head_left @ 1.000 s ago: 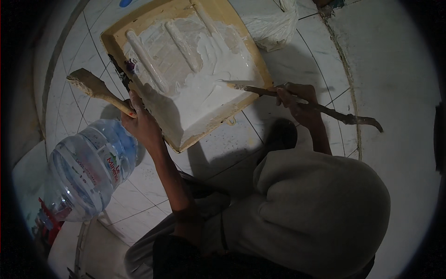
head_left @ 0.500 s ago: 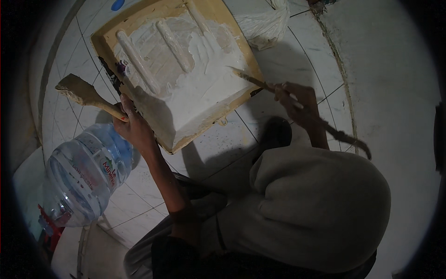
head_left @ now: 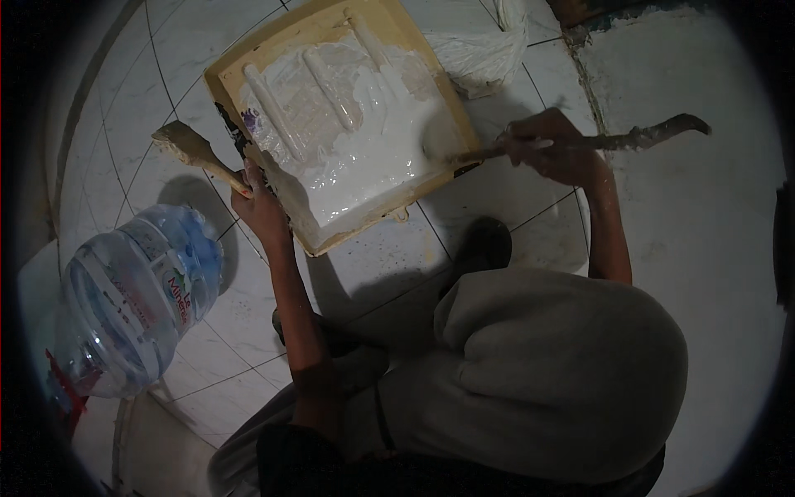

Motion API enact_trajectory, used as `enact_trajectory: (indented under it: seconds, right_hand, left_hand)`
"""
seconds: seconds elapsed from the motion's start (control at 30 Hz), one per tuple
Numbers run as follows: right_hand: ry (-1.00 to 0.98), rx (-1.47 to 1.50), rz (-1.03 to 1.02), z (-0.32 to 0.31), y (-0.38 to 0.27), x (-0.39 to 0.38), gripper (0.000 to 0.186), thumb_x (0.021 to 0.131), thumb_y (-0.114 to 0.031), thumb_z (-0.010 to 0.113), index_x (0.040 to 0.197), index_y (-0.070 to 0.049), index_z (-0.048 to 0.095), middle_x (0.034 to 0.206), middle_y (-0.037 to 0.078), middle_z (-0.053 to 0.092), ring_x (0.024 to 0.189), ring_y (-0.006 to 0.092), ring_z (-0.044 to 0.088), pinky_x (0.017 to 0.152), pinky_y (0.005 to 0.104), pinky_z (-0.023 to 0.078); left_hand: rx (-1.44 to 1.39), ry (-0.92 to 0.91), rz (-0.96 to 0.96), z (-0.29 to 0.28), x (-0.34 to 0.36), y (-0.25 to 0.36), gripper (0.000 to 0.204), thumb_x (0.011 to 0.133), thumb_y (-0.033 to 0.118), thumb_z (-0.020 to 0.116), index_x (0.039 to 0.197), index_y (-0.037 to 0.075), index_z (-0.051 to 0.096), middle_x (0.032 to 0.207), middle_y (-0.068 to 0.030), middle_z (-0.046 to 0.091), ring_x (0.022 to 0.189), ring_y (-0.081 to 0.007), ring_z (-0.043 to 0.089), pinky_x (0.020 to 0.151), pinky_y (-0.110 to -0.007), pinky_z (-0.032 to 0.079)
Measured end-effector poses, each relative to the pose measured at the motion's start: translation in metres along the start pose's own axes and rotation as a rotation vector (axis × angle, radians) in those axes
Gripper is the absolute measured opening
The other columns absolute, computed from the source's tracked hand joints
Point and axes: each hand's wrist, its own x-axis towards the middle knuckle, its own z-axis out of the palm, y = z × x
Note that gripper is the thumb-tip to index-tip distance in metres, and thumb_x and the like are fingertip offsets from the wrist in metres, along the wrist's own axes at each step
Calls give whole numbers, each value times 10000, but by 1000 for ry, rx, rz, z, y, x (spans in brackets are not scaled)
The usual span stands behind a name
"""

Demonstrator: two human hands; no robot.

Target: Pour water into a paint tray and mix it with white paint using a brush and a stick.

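Note:
A wide paint tray (head_left: pixel 396 207) with yellowish edges and raised ribs holds wet white paint (head_left: pixel 377 161). My left hand (head_left: pixel 265 214) is closed round the handle of a flat paintbrush (head_left: pixel 189 147), its crusted bristles pointing up and left. That same hand rests against the tray's left edge; whether its fingers grip the rim is hidden. In my right hand (head_left: pixel 551 149) is a crooked, paint-smeared stick (head_left: pixel 642 138), held at the tray's right side. Its inner end lies in the paint near the lower right corner, while the bent outer end sticks out to the right.
A large clear water jug (head_left: pixel 145 290) lies on its side at the left. White crumpled plastic (head_left: pixel 484 62) sits beyond the tray's right corner. Pale floor tiles (head_left: pixel 224 364) lie beneath. My grey-clothed leg (head_left: pixel 571 373) and a dark shoe (head_left: pixel 489 240) are close below the tray.
The stick has swung, its outer end rising from lower right to upper right and its paint end moving nearer me. My right hand has turned with it. The left hand keeps the brush.

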Motion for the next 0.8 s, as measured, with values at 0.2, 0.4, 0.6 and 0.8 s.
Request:
enact_trajectory:
  seconds: [0.2,0.4,0.6,0.8]
  right_hand:
    - [215,-38,-27,38,2,-16,160,880,-98,611,807,42,636,618,71,597,532,109,530,500,293,445]
    - [329,23,71,58,-7,-21,165,918,-85,567,917,12,701,637,62,625,550,96,559,509,252,440]
    - [351,-41,184,60,-22,-20,178,922,-95,566,915,16,705,624,66,618,523,82,528,482,239,423]
    - [342,-8,129,65,-27,-22,224,943,-130,542,939,28,701,613,62,612,530,78,528,481,242,425]
  left_hand:
    - [52,27,-28,-7,-1,-8,362,972,270,554,693,64,450,616,37,407,557,-66,339,512,-260,295]
    - [3,56,-1,-4,0,0,343,962,246,571,694,70,448,598,46,385,541,-63,321,499,-258,280]
    - [25,37,-47,-2,-1,-3,343,963,258,567,704,61,459,595,40,396,543,-64,334,504,-254,286]
    - [-5,43,-63,0,-6,4,352,960,265,570,701,56,455,595,39,395,545,-66,337,504,-257,284]
